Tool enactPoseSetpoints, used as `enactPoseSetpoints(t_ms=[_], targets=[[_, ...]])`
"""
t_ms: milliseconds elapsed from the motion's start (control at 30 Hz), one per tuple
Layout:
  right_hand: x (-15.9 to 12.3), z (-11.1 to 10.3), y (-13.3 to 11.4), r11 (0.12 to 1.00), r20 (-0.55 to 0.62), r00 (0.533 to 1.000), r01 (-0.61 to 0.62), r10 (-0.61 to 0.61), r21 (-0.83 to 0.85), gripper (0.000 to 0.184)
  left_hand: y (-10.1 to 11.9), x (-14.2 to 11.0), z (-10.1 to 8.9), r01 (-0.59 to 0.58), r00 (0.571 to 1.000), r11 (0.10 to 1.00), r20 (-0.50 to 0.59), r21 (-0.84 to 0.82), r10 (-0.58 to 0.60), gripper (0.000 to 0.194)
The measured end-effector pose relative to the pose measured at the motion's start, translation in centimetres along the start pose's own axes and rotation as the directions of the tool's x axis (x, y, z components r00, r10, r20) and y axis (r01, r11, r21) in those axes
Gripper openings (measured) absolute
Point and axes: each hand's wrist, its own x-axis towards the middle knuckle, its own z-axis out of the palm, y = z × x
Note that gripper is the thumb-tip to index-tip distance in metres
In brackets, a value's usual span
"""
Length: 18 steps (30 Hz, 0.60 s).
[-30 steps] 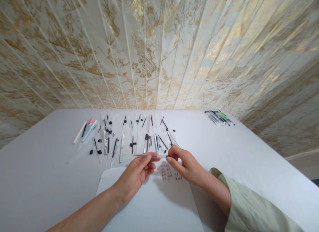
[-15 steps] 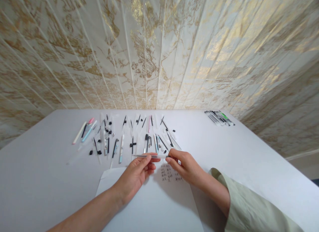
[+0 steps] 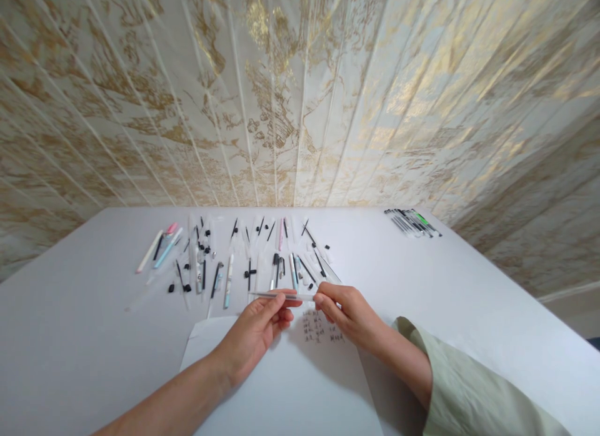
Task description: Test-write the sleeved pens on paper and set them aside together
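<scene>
A slim translucent pen (image 3: 305, 297) lies level between my two hands, above a white sheet of paper (image 3: 262, 392). My left hand (image 3: 265, 317) pinches its barrel between thumb and fingers, with the thin tip pointing left. At the other end, the fingers of my right hand (image 3: 340, 305) are closed around the pen's right end and hide it. Several rows of dark handwriting (image 3: 315, 330) show on the paper just below the pen.
Beyond my hands, loose pen parts are spread over the white table (image 3: 94, 336): dark refills (image 3: 216, 280), black caps (image 3: 187, 287), clear barrels and a pale blue pen (image 3: 228, 281). A row of assembled pens (image 3: 412, 223) lies at the back right. A patterned wall (image 3: 281, 111) rises behind.
Both hands keep hold of the pen in nearly the same place. The dark bit at its right end, visible earlier by my right fingers, is now covered.
</scene>
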Motion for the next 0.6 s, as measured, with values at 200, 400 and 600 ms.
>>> enactPoseSetpoints(t_ms=[200,400,600], targets=[[-0.03,0.01,-0.17,0.999,-0.066,0.997,0.035,-0.034,0.022,0.019,-0.01,0.12,0.13,-0.001,1.000,1.000,-0.015,-0.014,0.001,0.025],[0.08,0.00,-0.10,1.000,-0.037,0.999,0.005,-0.004,0.018,0.026,0.00,0.00,0.12,-0.004,1.000,1.000,-0.005,-0.017,0.004,0.023],[0.01,-0.08,-0.10,1.000,-0.055,0.998,0.027,-0.026,0.007,0.021,-0.01,0.01,0.15,-0.001,1.000,1.000,-0.018,-0.016,0.000,0.022]])
